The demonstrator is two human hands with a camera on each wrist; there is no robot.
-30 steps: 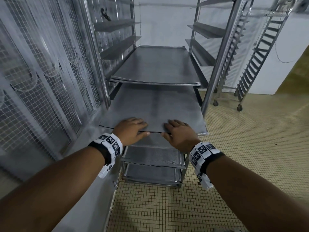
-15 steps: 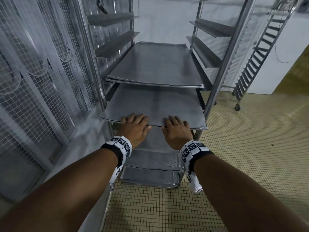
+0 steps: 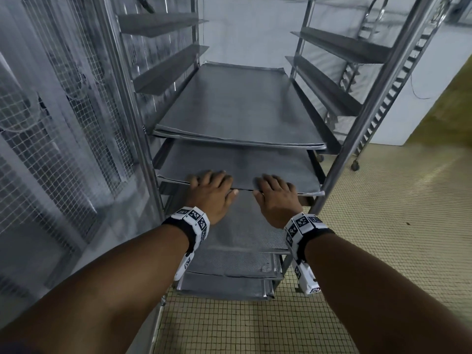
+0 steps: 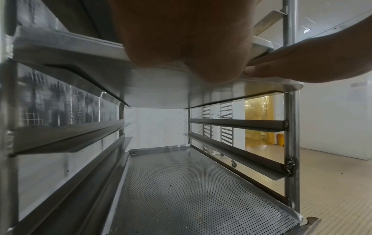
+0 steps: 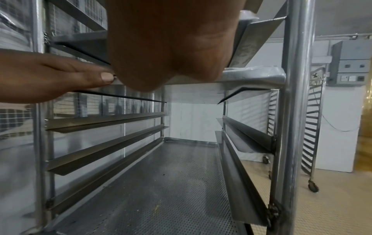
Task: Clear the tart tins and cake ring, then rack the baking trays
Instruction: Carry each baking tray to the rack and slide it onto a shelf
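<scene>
Head view: baking tray (image 3: 237,169) lies flat on the rack (image 3: 362,118) runners, long axis running away into the rack, near short edge facing the person, just below another tray (image 3: 237,108). Left hand (image 3: 210,194) and right hand (image 3: 274,196) sit side by side on that near edge. Fingers (image 3: 215,176) lie flat on top, thumbs under the rim, pinching it lightly.
</scene>
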